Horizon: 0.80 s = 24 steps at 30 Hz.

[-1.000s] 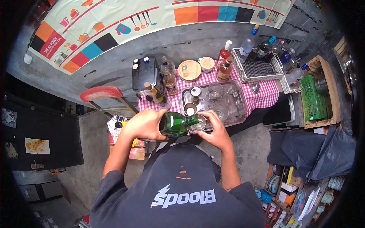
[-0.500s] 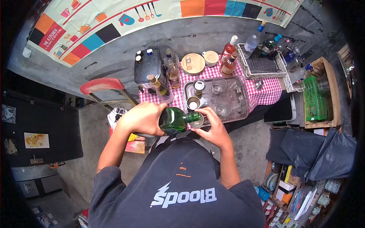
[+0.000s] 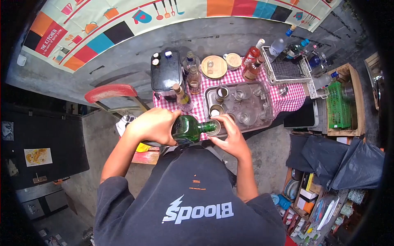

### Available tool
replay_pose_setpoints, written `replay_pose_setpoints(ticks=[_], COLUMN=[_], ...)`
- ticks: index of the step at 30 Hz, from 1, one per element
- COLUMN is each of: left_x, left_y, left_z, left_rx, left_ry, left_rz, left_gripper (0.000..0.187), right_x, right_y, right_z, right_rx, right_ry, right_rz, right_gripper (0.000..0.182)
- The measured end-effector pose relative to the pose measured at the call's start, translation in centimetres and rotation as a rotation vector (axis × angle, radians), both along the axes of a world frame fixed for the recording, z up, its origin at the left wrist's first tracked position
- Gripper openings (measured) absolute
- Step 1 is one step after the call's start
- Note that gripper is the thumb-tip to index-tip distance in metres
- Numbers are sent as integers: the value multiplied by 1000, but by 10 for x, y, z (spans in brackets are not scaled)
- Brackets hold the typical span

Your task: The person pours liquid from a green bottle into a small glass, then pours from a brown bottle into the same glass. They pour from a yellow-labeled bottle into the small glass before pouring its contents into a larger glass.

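Note:
My left hand (image 3: 154, 126) is wrapped round a green glass bottle (image 3: 186, 129), which is tipped on its side with its neck pointing right. The bottle's mouth meets the rim of a small clear glass (image 3: 213, 127). That glass is held between the thumb and fingers of my right hand (image 3: 230, 137). Whether liquid is flowing cannot be made out. Just beyond the hands is a grey tray (image 3: 262, 121) bearing a metal cup (image 3: 216, 110), a second cup (image 3: 222, 92) and several clear glasses (image 3: 246, 117).
A checkered tablecloth (image 3: 290, 100) covers the table. Near my left hand stands a corked bottle (image 3: 182, 98), with a black container (image 3: 166, 71) behind. Further back are a round wooden lid (image 3: 214, 67), an amber bottle (image 3: 253, 69) and a white wire basket (image 3: 287, 78). A red-topped chair (image 3: 111, 92) stands left.
The view has shifted slightly, so the table and tray appear a little further right. Both hands keep their hold, with the bottle still tipped at the glass.

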State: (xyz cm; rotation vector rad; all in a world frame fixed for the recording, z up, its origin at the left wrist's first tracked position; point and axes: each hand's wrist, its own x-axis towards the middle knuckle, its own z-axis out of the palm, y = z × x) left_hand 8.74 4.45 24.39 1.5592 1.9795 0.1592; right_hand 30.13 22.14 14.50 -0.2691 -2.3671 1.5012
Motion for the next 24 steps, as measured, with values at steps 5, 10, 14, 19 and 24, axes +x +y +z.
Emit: replay_pose_setpoints(ticks=[5,10,14,19,24], left_x=[-24,-45,-58,-73,-83], left_y=[-11,-20,-25,-30,-36], left_z=[1,3,1,-2,-9], left_rx=[-24,-36,-48,-51,-45], left_ry=[-7,-5,-6,-5,-12], left_rz=[-10,-27,-35,-69,-109], left_gripper=[56,55,56,59,63], right_x=[-23,-43,-55,-64,-69], right_y=[-15,-27,-33,-45,-59], right_z=[3,2,2,1,-3], right_rx=[5,-17,16,-15,8], right_ry=[-44,-61,-62,-86,-66], right_rz=[-11,-16,-19,-36,-67], right_gripper=[55,56,55,54,54])
